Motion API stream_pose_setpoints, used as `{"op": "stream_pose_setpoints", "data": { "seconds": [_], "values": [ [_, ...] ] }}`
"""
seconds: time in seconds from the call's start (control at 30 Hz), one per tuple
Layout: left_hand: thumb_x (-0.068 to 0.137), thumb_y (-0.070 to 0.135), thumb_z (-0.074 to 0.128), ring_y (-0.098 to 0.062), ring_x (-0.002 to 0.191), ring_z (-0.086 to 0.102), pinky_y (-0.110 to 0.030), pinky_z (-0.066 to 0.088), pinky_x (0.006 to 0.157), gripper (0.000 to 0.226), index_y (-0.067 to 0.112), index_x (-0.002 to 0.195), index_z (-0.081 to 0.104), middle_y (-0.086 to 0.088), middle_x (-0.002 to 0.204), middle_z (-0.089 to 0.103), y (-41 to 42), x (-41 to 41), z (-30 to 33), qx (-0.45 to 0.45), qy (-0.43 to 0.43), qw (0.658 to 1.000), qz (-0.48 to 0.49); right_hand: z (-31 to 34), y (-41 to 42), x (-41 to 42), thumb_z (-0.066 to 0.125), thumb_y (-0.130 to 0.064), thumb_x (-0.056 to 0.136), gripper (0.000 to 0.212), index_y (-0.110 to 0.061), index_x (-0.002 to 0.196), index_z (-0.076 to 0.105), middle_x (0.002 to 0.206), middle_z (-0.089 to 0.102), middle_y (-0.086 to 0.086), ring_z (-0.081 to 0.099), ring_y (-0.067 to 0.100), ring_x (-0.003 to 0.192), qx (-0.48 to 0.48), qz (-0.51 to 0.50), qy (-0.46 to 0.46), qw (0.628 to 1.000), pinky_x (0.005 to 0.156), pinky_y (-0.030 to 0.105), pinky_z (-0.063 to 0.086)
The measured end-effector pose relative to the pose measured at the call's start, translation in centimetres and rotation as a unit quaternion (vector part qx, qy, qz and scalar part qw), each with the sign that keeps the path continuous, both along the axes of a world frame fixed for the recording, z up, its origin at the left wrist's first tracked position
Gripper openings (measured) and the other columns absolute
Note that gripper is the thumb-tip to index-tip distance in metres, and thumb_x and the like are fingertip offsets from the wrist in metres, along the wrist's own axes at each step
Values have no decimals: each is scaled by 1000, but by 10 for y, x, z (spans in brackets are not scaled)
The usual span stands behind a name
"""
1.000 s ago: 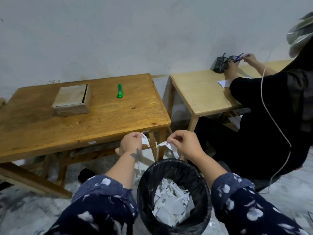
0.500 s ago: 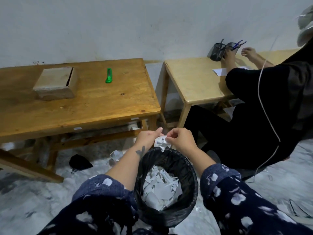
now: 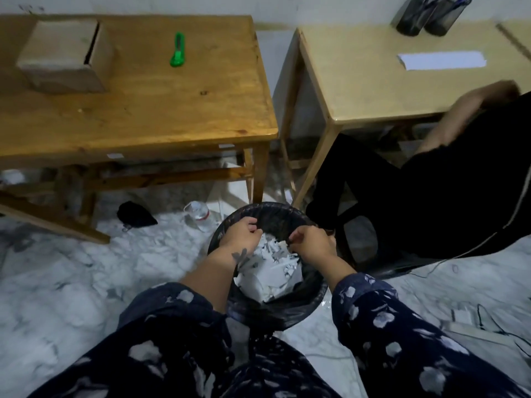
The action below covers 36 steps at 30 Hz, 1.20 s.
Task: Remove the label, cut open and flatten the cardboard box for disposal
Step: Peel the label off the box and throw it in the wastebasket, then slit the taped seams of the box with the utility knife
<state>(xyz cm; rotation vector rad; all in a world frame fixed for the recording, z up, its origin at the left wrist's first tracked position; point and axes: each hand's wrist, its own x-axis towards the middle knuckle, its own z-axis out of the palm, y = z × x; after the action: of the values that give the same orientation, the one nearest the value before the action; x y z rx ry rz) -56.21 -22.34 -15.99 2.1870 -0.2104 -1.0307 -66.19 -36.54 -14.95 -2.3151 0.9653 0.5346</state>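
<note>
Our left hand (image 3: 240,235) and our right hand (image 3: 311,242) are both down inside the round black bin with a plastic bag liner (image 3: 287,314). Each hand has its fingers curled in, but we cannot tell if they pinch any paper. Under them lies a heap of torn white paper bits (image 3: 273,275). The brown cardboard box (image 3: 64,54) sits far from us on the back left of the dark wooden table (image 3: 172,110). The small green cutter knife (image 3: 178,50) lies near it, not touching.
</note>
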Motion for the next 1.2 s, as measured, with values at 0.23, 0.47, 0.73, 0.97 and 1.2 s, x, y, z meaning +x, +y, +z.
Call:
{"op": "stream_pose_setpoints", "data": {
  "seconds": [0.23, 0.47, 0.73, 0.97, 1.2],
  "values": [
    [97, 21, 46, -21, 106, 57, -30, 47, 90, 37, 14, 133, 50, -5, 132, 56, 4, 9, 0, 11, -20, 1000, -15, 3, 3, 21, 57, -30, 89, 12, -27, 92, 68, 103, 69, -4, 60, 21, 102, 21, 20, -4, 1000, 91, 38, 47],
    [96, 24, 44, -24, 109, 57, -31, 47, 91, 31, 21, 125, 56, -5, 125, 61, 25, 61, 42, 8, -89, 996, 21, 48, 25, 98, 55, -27, 90, 13, -26, 86, 66, 96, 68, 2, 64, 23, 94, 25, 82, -75, 993, 83, 36, 53],
    [94, 25, 53, -22, 114, 57, -33, 46, 96, 34, 20, 128, 55, 0, 124, 63, 86, 174, 110, -18, -176, 984, 34, 111, 91, 226, 52, -31, 93, 22, -18, 100, 68, 94, 69, 7, 64, 26, 86, 4, 134, -153, 979, 75, 36, 53],
    [95, 25, 52, -16, 111, 58, -30, 46, 94, 30, 21, 124, 58, 4, 123, 62, 157, 296, 151, -28, -247, 968, 37, 144, 159, 340, 53, -28, 91, 17, -21, 93, 68, 95, 70, 7, 63, 26, 91, -16, 127, -195, 973, 73, 31, 47],
    [95, 26, 52, -17, 110, 59, -28, 46, 91, 30, 25, 124, 58, 4, 125, 62, 202, 381, 156, -25, -286, 957, 41, 149, 191, 413, 51, -25, 92, 18, -20, 96, 68, 91, 67, 5, 58, 19, 76, -28, 89, -201, 975, 67, 29, 48]
  ]
}}
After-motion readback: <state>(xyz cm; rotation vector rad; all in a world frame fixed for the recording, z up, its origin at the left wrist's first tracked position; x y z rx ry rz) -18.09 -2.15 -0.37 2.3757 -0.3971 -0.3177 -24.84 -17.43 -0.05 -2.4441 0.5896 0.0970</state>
